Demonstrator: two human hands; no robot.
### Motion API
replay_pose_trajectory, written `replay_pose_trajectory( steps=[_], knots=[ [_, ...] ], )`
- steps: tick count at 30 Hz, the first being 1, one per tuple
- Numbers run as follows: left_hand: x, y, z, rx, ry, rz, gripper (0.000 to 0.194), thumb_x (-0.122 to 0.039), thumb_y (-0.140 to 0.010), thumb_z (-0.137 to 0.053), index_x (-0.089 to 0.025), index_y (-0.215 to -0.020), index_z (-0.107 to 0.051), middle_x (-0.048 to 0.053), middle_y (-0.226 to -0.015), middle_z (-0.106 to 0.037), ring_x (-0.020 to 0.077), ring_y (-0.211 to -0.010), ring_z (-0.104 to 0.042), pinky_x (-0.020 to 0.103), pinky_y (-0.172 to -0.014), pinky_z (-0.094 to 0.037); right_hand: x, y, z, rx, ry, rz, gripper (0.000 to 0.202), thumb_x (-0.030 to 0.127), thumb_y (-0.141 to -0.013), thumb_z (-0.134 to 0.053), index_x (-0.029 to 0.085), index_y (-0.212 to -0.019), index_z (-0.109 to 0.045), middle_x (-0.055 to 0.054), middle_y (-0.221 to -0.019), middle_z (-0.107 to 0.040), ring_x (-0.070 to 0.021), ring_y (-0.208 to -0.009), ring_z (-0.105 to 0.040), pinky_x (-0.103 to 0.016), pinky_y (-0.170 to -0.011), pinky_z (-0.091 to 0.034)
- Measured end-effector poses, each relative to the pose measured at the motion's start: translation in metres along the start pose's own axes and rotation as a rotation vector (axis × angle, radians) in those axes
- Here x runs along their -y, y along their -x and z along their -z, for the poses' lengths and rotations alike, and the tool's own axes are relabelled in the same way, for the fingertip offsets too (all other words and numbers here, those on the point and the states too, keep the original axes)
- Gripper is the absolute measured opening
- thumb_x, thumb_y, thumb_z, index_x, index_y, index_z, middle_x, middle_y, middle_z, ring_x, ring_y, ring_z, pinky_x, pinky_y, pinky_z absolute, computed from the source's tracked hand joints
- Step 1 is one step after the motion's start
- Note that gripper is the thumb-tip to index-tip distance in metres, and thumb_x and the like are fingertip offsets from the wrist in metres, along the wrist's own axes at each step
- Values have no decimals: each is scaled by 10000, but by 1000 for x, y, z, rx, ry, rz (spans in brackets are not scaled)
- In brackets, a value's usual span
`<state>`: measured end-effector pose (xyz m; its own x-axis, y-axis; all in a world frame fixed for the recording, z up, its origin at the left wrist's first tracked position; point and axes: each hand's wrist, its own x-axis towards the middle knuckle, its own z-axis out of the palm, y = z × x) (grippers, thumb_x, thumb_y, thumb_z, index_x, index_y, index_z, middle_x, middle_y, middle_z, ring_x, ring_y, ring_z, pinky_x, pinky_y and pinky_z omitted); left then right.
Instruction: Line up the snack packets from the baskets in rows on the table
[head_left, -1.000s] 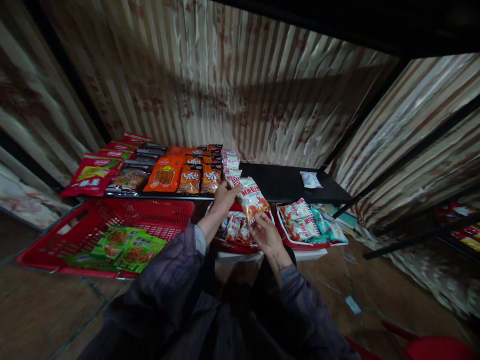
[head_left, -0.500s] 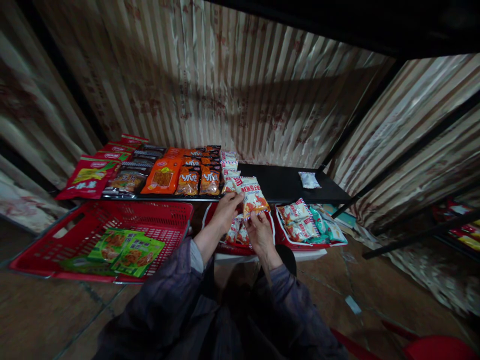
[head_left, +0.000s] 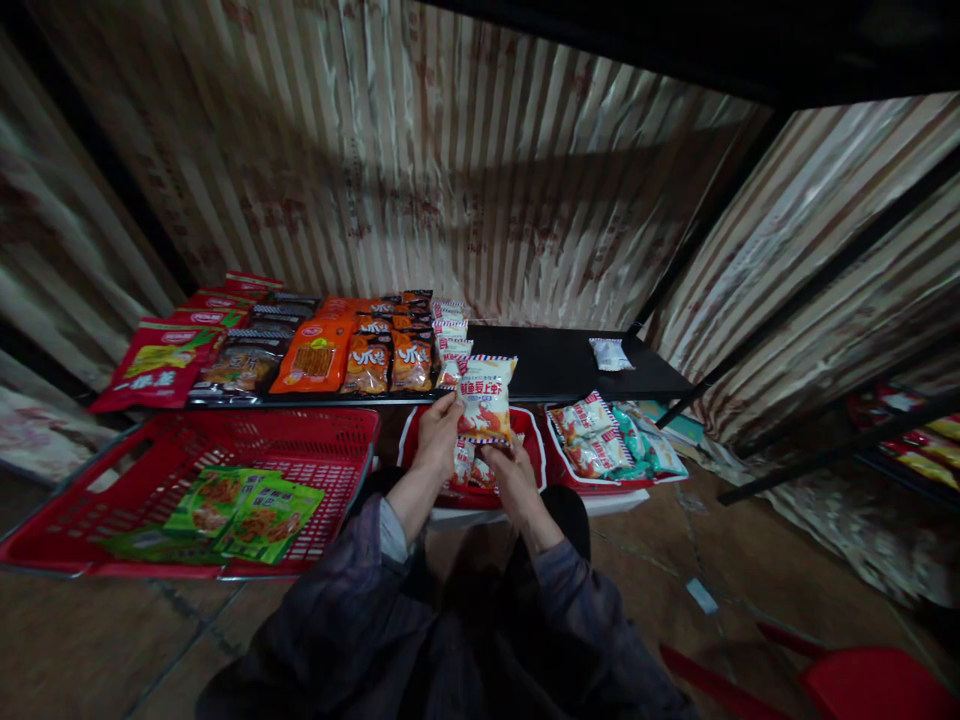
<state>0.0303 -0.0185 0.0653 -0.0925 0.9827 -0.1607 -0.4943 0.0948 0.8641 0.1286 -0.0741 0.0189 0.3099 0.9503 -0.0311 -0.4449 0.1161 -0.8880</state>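
Note:
Between my hands is a white and orange snack bag (head_left: 485, 395) with red lettering and striped ends, held upright in front of the black shelf (head_left: 544, 365). My left hand (head_left: 437, 440) grips its left edge. At its bottom right corner, my right hand (head_left: 510, 470) pinches the bag. Just behind it on the shelf runs a row of similar white snack bags (head_left: 452, 350). Below my hands sits a red basket with a white rim (head_left: 536, 450), holding more such bags, partly hidden by my hands.
Orange and black bags (head_left: 367, 362), a large orange bag (head_left: 315, 355) and red bags (head_left: 161, 360) line the shelf's left side. A lone pale packet (head_left: 611, 354) lies right. A red basket (head_left: 45, 515) holds green packets (head_left: 274, 515). Another basket (head_left: 577, 487) holds white and teal bags. A red stool (head_left: 874, 685) stands lower right.
The snack bag has moved slightly left and turned from tilted to nearly upright, its front facing me. Both hands still hold it. The whole view has shifted a little.

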Motion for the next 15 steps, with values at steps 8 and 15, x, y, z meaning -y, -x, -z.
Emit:
replay_pose_trajectory(
  steps=[8, 15],
  knots=[
    [-6, 4, 15, 133, -175, 33, 256, -214, -629, -717, -166, -880, -733, 28, -793, -739, 148, -707, -638, 266, -718, -485, 60, -35, 7, -89, -4, 30, 360, 455, -567, -826, 185, -770, -703, 27, -674, -687, -100, -607, -595, -199, -566, -452],
    [-18, 9, 17, 153, -296, -99, 196, -184, -666, -676, -192, -849, -745, 8, -745, -728, 156, -716, -643, 245, -691, -490, 77, -44, 1, -79, 99, 42, 343, 444, -544, -836, 163, -621, -656, 63, -503, -583, -52, -439, -478, -162, -409, -352]
  ],
)
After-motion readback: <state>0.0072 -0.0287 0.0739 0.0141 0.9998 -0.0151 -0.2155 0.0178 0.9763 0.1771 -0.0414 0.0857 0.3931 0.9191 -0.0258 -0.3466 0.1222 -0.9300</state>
